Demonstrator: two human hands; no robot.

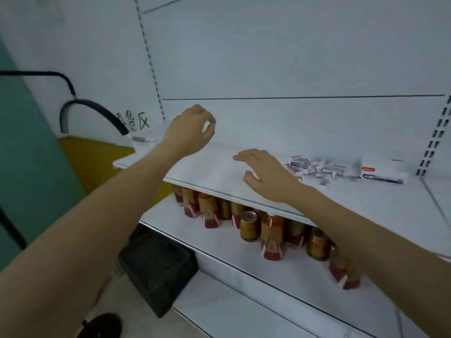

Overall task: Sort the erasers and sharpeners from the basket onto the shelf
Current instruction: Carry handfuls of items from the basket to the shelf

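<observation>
Lying heaped, small boxy erasers (317, 168), seemingly paper-wrapped.

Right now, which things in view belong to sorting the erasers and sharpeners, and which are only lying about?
Belong to the job: pile of small wrapped erasers; top shelf; black basket down on the left.

Lying about: cans and cartons on the lower shelf; black hose at the wall.

white wall (97, 45) behind; teal panel (29, 154) at left; black hose (97, 106) arcs above a yellow surface (92, 157); even, diffuse light.
</observation>
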